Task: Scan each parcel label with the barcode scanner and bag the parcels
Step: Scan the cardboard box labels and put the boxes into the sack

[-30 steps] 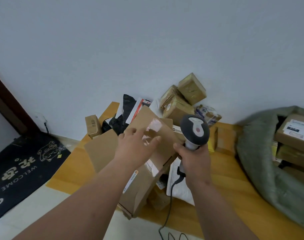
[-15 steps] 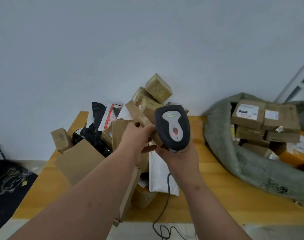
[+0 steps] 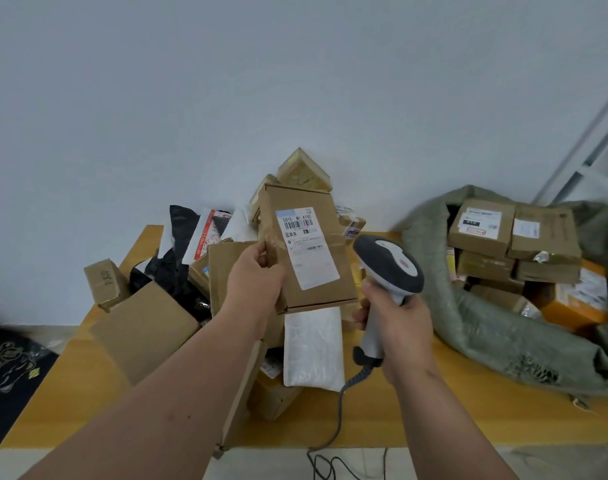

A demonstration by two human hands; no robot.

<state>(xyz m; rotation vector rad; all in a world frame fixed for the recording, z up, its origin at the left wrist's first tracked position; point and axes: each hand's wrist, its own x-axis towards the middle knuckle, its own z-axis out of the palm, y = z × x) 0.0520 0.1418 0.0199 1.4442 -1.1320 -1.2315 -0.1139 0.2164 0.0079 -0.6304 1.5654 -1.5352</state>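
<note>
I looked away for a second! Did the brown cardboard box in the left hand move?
Yes. The brown cardboard box has been lifted and turned label-forward; it now covers part of the parcel pile by the wall.

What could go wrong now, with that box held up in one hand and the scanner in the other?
The left hand pinches the cardboard box only along one edge, so it might slip onto the pile below. The barcode scanner in the right hand sits beside the label rather than facing it, so a scan could miss. Its cable trails off the table edge and could snag.
</note>
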